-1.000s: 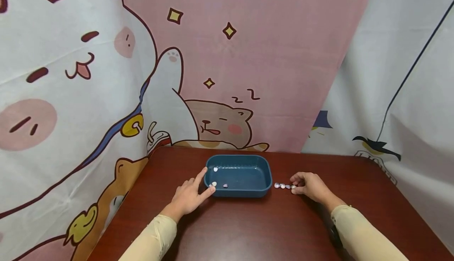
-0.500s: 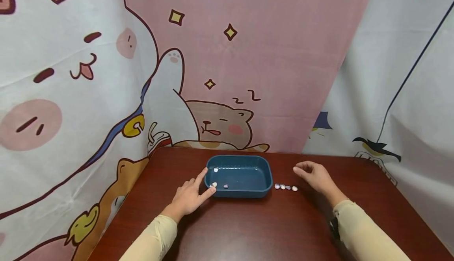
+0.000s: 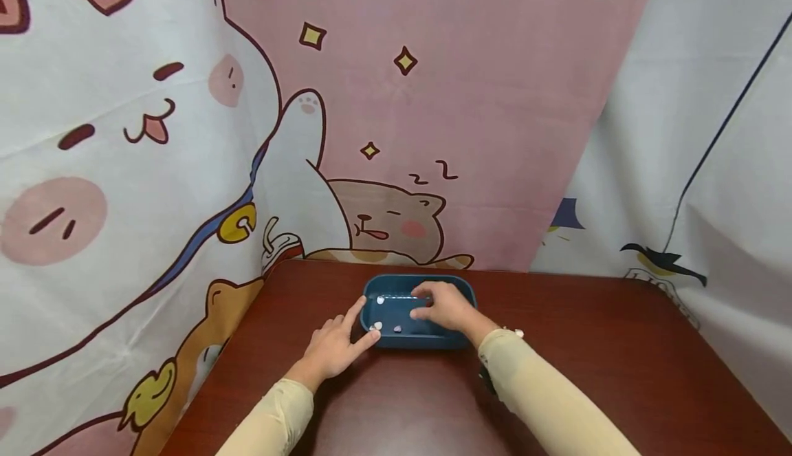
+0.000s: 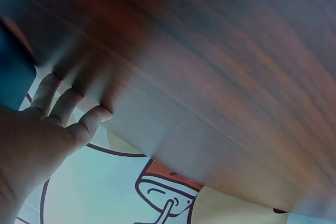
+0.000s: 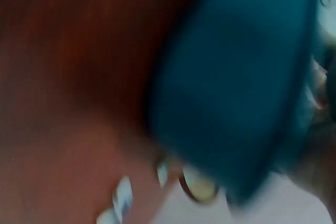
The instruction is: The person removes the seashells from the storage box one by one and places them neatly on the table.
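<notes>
A blue rectangular tray (image 3: 427, 340) stands on the table. My left hand (image 3: 334, 347) rests at its left end, thumb at the front left corner and index finger at the left rim. In the left wrist view the other fingers (image 4: 63, 106) reach out straight beside the tray. Over the tray's middle is my right hand (image 3: 447, 306), thumb and fingers apart with nothing seen between them. Inside lie a white piece (image 3: 380, 300), another white piece (image 3: 378, 326) by my left thumb, and a purplish piece (image 3: 398, 329), all small and pebble-like.
Right of the tray, a row of small pieces lies on the brown table (image 3: 588, 346), mostly hidden by my right wrist; one white piece (image 3: 518, 333) shows past the sleeve. Pieces of it (image 5: 122, 198) appear blurred in the right wrist view. A cartoon cloth (image 3: 495, 133) hangs behind.
My right hand let go of a white piece at the right end of the row, lifted, and moved left over the tray. The left hand stays at the tray's left end.
</notes>
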The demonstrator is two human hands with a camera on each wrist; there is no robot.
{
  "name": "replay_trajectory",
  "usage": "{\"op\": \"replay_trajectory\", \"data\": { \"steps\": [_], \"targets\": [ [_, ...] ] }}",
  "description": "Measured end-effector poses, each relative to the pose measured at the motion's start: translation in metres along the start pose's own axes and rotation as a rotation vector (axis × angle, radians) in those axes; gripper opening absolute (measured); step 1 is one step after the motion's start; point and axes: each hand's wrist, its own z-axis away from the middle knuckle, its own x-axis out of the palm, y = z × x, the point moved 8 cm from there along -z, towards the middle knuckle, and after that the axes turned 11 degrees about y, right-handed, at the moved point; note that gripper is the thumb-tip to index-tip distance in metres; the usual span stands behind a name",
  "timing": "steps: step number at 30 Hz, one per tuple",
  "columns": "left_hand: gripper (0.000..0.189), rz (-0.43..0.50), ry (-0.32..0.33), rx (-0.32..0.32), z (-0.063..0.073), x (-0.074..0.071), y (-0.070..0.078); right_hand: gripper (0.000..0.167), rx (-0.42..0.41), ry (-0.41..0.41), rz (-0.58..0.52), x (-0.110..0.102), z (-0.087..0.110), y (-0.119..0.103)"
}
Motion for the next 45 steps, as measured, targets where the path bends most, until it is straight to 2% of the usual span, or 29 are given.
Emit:
{"op": "replay_trajectory", "data": {
  "steps": [2, 5, 9, 13, 16, 23, 26, 31, 38, 42, 45],
  "targets": [
    [0.088, 0.011, 0.001, 0.005, 0.000, 0.002, 0.003, 0.043, 0.021, -0.067, 0.056, 0.024, 0.002, 0.000],
    [0.088, 0.005, 0.001, 0.011, 0.000, 0.004, 0.005, 0.036, 0.021, -0.122, 0.107, 0.043, 0.003, -0.001],
    [0.088, 0.005, 0.012, 0.007, -0.001, 0.001, 0.003, 0.022, -0.004, -0.176, 0.109, 0.050, 0.000, -0.003],
    [0.090, 0.005, 0.011, 0.003, 0.000, -0.001, 0.001, 0.019, -0.021, -0.204, 0.076, 0.054, -0.002, -0.002],
    [0.090, 0.010, 0.009, 0.004, -0.001, -0.003, 0.001, 0.018, -0.027, -0.196, 0.061, 0.056, -0.004, -0.003],
    [0.088, 0.001, 0.011, 0.005, 0.000, -0.008, 0.000, 0.029, -0.142, -0.252, 0.092, 0.073, -0.012, -0.028],
    [0.088, -0.003, 0.013, 0.020, 0.000, -0.007, 0.001, 0.028, -0.177, -0.279, 0.108, 0.081, -0.014, -0.037],
    [0.088, -0.019, 0.015, 0.035, -0.001, -0.003, 0.003, 0.018, -0.217, -0.265, 0.120, 0.086, -0.017, -0.044],
    [0.088, -0.021, 0.020, 0.033, -0.002, -0.004, 0.006, 0.009, -0.262, -0.203, 0.129, 0.081, -0.019, -0.038],
    [0.088, -0.012, 0.002, 0.024, -0.001, -0.003, 0.005, 0.007, -0.264, -0.156, 0.126, 0.073, -0.018, -0.032],
    [0.088, -0.011, -0.003, 0.009, -0.001, -0.002, 0.004, 0.005, -0.246, -0.114, 0.106, 0.060, -0.017, -0.028]
  ]
}}
